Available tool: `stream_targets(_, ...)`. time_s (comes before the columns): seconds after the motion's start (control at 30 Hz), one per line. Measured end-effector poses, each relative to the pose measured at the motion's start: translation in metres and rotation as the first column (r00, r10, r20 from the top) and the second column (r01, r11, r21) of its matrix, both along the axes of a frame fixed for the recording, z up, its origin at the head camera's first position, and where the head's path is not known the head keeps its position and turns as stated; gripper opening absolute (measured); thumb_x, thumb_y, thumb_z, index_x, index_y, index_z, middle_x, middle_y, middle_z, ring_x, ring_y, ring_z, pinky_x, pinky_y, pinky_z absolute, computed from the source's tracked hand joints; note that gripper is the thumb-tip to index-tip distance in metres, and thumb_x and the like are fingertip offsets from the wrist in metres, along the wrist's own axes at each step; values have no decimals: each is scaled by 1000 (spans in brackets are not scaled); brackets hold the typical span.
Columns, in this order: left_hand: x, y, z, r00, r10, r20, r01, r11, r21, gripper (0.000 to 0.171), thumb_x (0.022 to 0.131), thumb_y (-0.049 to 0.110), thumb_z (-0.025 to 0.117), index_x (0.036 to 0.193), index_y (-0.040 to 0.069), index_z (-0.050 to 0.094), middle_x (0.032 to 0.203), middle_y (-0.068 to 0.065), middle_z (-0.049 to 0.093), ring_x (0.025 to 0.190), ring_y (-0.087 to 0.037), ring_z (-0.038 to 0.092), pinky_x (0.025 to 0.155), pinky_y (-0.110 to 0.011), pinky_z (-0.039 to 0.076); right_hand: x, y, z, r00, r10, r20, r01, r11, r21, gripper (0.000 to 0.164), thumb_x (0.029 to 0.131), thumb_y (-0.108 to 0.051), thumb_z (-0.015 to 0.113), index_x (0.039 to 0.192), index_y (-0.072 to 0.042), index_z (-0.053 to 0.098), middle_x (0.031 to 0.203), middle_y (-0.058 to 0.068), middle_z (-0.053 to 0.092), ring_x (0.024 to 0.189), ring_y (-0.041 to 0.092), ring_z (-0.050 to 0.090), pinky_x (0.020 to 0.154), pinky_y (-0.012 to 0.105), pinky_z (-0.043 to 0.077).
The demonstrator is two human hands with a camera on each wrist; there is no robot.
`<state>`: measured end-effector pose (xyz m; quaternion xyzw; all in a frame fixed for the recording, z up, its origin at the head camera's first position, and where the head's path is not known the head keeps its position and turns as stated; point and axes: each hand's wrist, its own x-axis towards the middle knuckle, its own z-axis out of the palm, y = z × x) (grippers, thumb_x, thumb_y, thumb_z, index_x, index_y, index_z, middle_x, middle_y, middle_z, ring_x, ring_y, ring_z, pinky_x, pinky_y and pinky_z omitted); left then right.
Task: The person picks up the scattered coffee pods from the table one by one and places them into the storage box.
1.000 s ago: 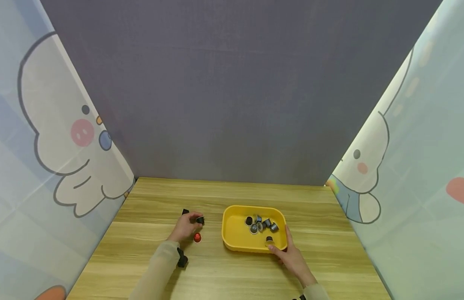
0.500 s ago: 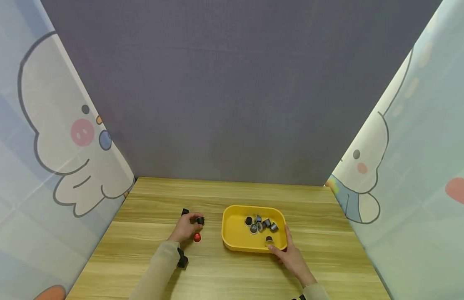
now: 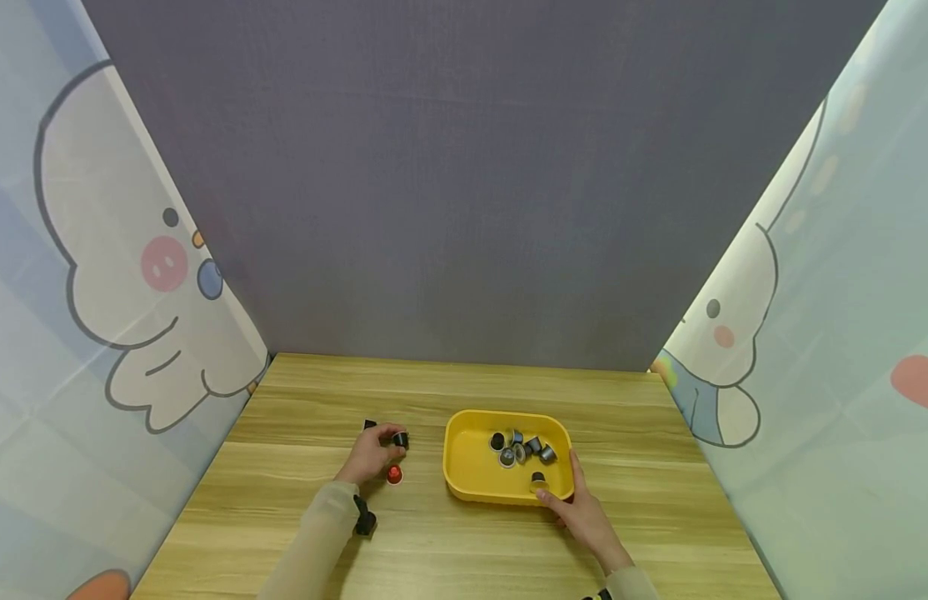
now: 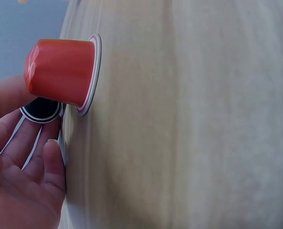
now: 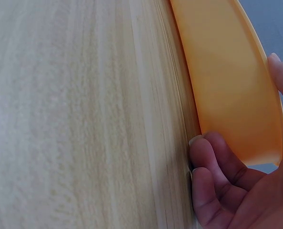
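A black coffee capsule (image 3: 401,439) is pinched between the thumb and fingers of my left hand (image 3: 370,456), low over the table. In the left wrist view that black capsule (image 4: 41,109) shows partly behind a red coffee capsule (image 4: 63,71), which stands on its rim on the wood. My right hand (image 3: 584,517) grips the near right corner of a yellow tray (image 3: 467,479). The right wrist view has the thumb at the tray's (image 5: 227,71) rim and curled fingers low against its outer wall. Several dark and grey capsules (image 3: 508,457) lie in the tray, mostly toward its right half.
A small black object (image 3: 370,423) sits on the wooden table (image 3: 434,554) just beyond my left hand. A dark grey panel (image 3: 464,208) rises behind the table. Cartoon-printed curtains (image 3: 134,250) stand on both sides.
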<state>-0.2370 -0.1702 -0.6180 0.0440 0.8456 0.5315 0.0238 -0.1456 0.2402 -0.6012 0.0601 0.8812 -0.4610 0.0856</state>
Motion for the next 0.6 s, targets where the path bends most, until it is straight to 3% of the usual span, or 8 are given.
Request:
stream_targets(0.2,-1,1,-2,1000,15,4,-15,999,29,35,84,-3,77,117,7,71,110,-6,69,101,-26,64,91,-49,50,0,0,0,1000,-5,6,5,1000,-3,106,90,-47,71,161,-23,-4,85,11,66,61,19,59,57,33,50)
stream_targets(0.6,2,2,4,999,23,40,-25,998,60,34,86,-1,75,118,6,70,111,-7,69,103,-28,64,93,-51,48,0,0,1,1000,-3,5,3,1000,-8,107,89,-49,72,161,-23,-4,83,10,65,61,19,59,57,33,49)
